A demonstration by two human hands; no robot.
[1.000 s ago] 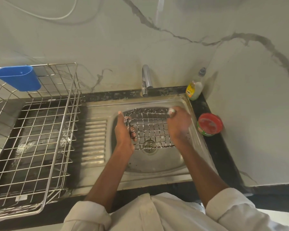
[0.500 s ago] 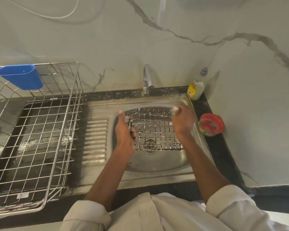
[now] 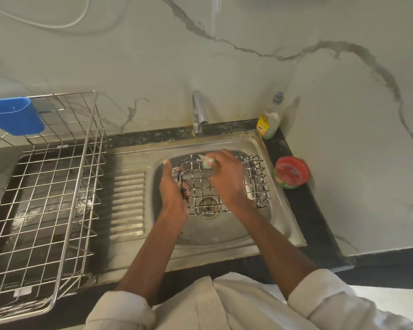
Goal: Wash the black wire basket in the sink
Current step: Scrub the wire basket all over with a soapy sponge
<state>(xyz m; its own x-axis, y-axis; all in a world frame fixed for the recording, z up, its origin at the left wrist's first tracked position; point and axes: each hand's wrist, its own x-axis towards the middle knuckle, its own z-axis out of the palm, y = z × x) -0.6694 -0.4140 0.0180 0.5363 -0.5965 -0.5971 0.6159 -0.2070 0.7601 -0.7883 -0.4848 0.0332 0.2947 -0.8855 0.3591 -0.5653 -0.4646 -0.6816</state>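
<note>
The black wire basket (image 3: 255, 184), streaked with white soap, lies in the steel sink (image 3: 281, 225) over the drain. My left hand (image 3: 173, 186) grips its left edge, fingers hooked through the wires. My right hand (image 3: 227, 179) is over the basket's middle, closed on a small pale green scrubber (image 3: 206, 161) that presses on the far wires. The basket's centre is hidden under my right hand.
A tap (image 3: 198, 113) stands behind the sink, no water running. A dish soap bottle (image 3: 270, 120) and a red-lidded green tub (image 3: 291, 172) sit on the dark counter at right. A large steel dish rack (image 3: 57, 186) with a blue cup holder (image 3: 17, 117) fills the left.
My right hand has moved left with the scrubber, from the basket's far right corner to its far middle. My left hand keeps the same hold.
</note>
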